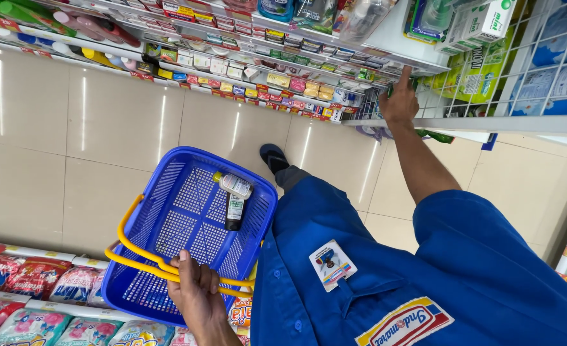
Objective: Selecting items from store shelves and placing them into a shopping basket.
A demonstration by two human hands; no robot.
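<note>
Glossy beige floor tiles (116, 122), perforated blue plastic basket (168, 211) with smooth yellow handles (136, 253), matt blue cloth shirt (424, 275).

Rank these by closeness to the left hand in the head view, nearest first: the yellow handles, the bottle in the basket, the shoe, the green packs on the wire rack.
From the left hand:
1. Yellow handles, gripped in it.
2. Bottle, lying in the blue basket, just above.
3. Shoe, on the floor beyond the basket.
4. Green packs, far upper right, by the right hand.

Open tiled floor (104, 128) left of and beyond the blue basket (168, 269), packed shelves (232, 57) further beyond, wire rack (540, 77) far right, snack packs (33, 282) crowding near-left, two bottles (235, 195) filling its far corner
</note>
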